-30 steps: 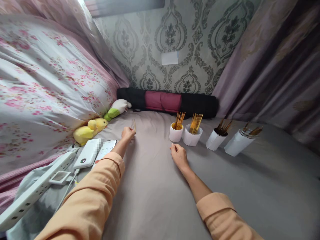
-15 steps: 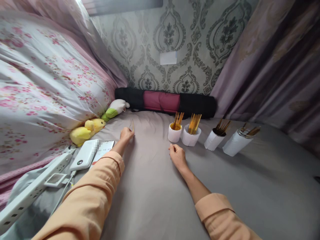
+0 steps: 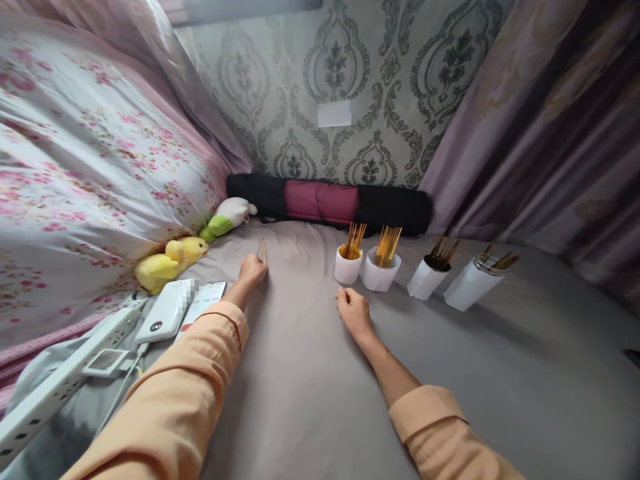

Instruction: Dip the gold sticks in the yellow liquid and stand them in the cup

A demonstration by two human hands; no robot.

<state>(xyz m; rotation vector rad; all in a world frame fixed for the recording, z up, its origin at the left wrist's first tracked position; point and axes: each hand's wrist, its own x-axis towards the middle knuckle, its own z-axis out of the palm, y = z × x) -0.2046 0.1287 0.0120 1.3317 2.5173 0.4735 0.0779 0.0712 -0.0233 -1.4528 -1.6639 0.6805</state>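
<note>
My left hand (image 3: 254,268) is closed around a few thin sticks (image 3: 265,251), whose tips poke up above the fingers; their exact number I cannot tell. It is over the grey sheet, left of the cups. My right hand (image 3: 354,311) has its fingers curled together, with nothing showing in them. Just behind it stands a white-wrapped cup (image 3: 347,270) of yellow-brown sticks. Beside that is a second white cup (image 3: 382,279) with similar sticks. Farther right, a third white cup (image 3: 425,280) holds darker sticks, and a larger white container (image 3: 469,287) holds brown sticks.
A black and maroon roll (image 3: 323,201) lies along the wall. On the left are a yellow plush chick (image 3: 163,267), a green and white plush toy (image 3: 227,217), a white power bank (image 3: 164,310), a phone (image 3: 209,295) and a power strip (image 3: 65,383) with a cable.
The view has shifted very slightly. Both hands keep nearly the same place and grip, and the sticks in my left hand look a little more upright.
</note>
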